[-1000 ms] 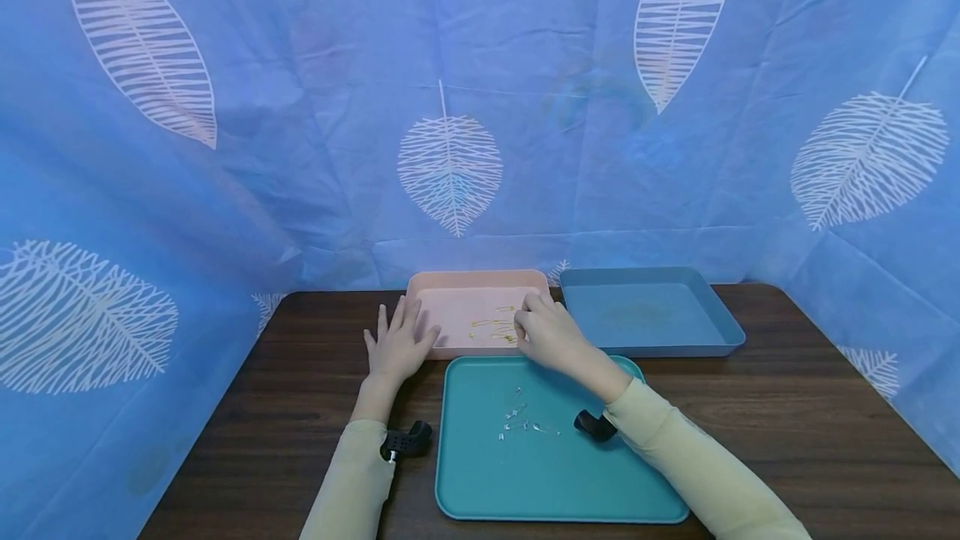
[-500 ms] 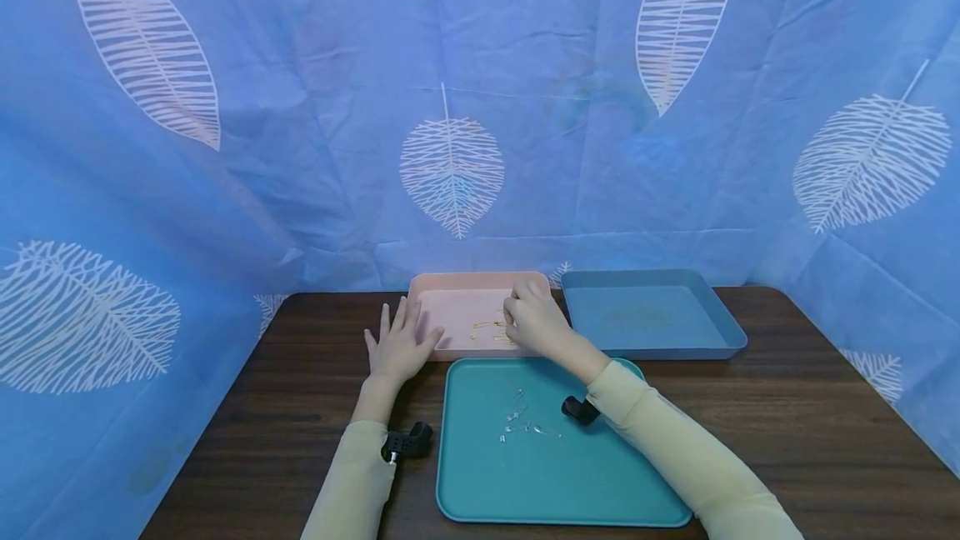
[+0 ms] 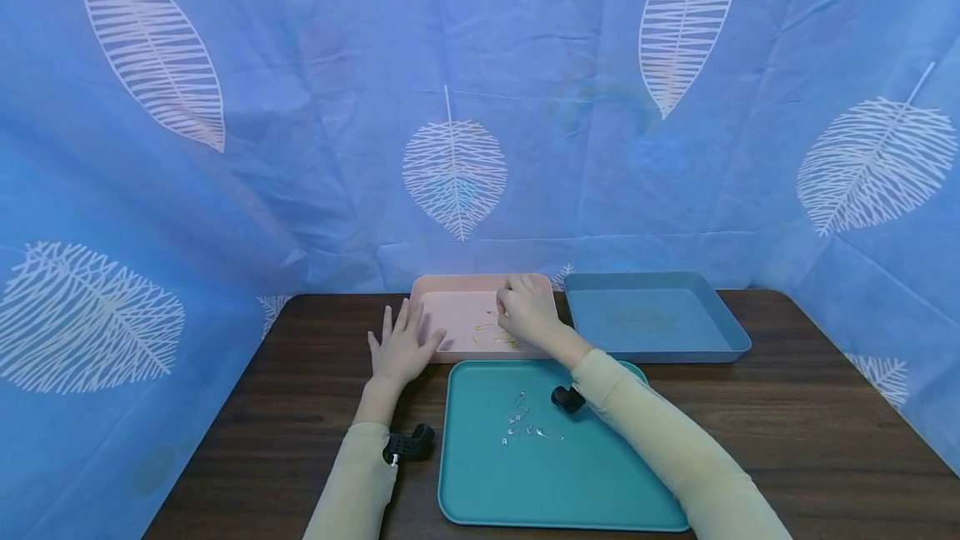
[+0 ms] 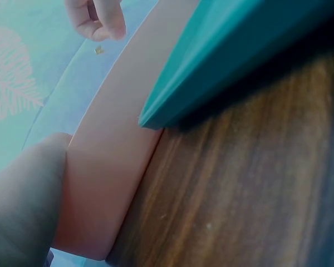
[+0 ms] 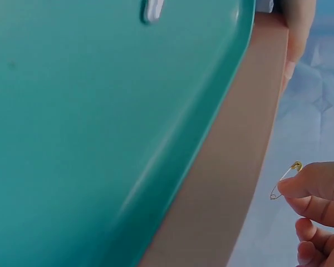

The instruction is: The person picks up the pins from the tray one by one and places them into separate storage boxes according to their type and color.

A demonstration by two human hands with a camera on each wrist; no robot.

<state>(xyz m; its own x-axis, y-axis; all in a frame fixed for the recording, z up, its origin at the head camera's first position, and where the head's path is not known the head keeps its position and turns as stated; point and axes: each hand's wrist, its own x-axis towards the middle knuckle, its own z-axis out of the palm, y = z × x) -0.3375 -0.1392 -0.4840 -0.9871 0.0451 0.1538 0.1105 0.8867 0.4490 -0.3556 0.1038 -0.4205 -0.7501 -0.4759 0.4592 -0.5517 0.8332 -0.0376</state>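
In the head view my right hand [image 3: 527,312] is over the right half of the pink tray [image 3: 450,300]. Its thumb and index finger pinch a gold-headed safety pin [image 5: 296,166], seen up close and held tilted in the right wrist view. Several more gold-headed safety pins [image 3: 482,327] lie in that tray, partly hidden behind the right hand. My left hand [image 3: 400,356] rests at the tray's near left corner with its fingers spread, the thumb against the wall. It holds nothing.
A teal tray [image 3: 570,486] lies in front of the pink one, with several silver safety pins [image 3: 517,417] scattered on it. At the back right stands a blue tray [image 3: 637,311]. A blue leaf-print curtain [image 3: 337,148] hangs behind the dark wooden table [image 3: 292,382].
My right hand has moved leftward and a little farther back over the pink tray. The left hand keeps its place at the corner.
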